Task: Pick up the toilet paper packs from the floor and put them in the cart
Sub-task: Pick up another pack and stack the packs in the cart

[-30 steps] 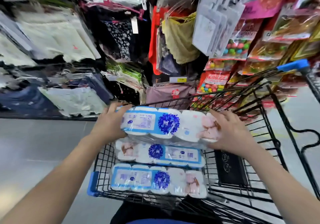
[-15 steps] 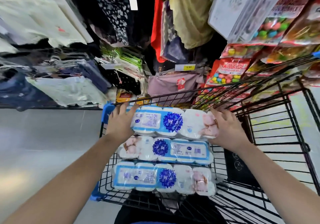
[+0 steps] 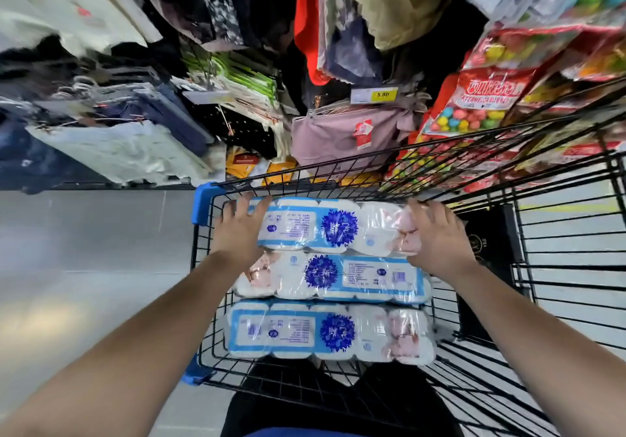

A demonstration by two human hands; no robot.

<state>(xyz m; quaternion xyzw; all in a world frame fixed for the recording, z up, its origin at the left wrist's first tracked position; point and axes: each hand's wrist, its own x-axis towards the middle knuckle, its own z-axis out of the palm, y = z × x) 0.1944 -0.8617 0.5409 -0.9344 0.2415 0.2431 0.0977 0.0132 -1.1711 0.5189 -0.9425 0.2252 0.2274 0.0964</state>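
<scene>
Three white-and-blue toilet paper packs lie side by side inside the black wire cart. The far pack sits against the cart's front wall, held at both ends: my left hand grips its left end and my right hand grips its right end. Behind it, toward me, lie the middle pack and the near pack, both untouched. The far pack seems level with the others, and I cannot tell whether it rests on the cart floor.
A shelf of folded and hanging clothes runs across the top left. Candy bags hang at the right above the cart's front rim. Grey floor stretches to the left. A black board stands inside the cart at the right.
Both hands have carried the pack forward and down from above the other two packs into the cart's front end. The view has tilted down toward the cart.
</scene>
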